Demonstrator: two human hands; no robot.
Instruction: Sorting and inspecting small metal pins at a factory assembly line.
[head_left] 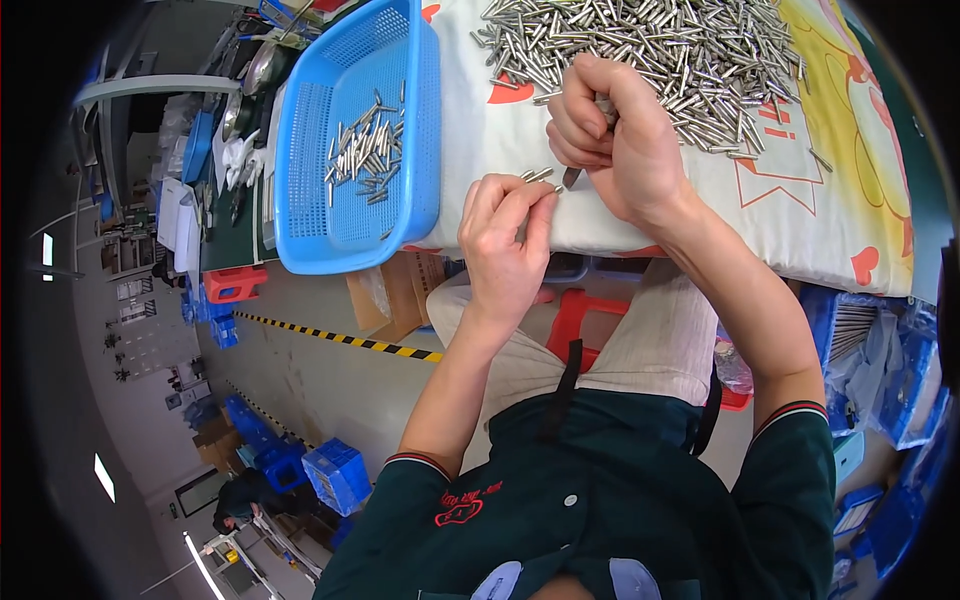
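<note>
My left hand (503, 240) rests at the near edge of the cloth-covered table. Its thumb and index finger pinch a small silvery metal pin (559, 188), of which only the end shows. Just right of it, my right hand (630, 140) is closed in a fist around a tool with a short dark blade-like tip (571, 178). That tip points down beside the pinched pin; the handle is mostly hidden in my fingers. A couple of loose pins (538, 174) lie by my left fingertips. Beyond my right hand spreads a large heap of similar metal pins (640, 50).
A blue perforated plastic basket (428, 130) at the left holds several pins (368, 155). Patterned cloth (590, 228) covers the table. Below are a red stool (570, 320) and a cardboard box (395, 295). Blue crates (905, 390) stand at the right. Another person (240, 495) is far off, lower left.
</note>
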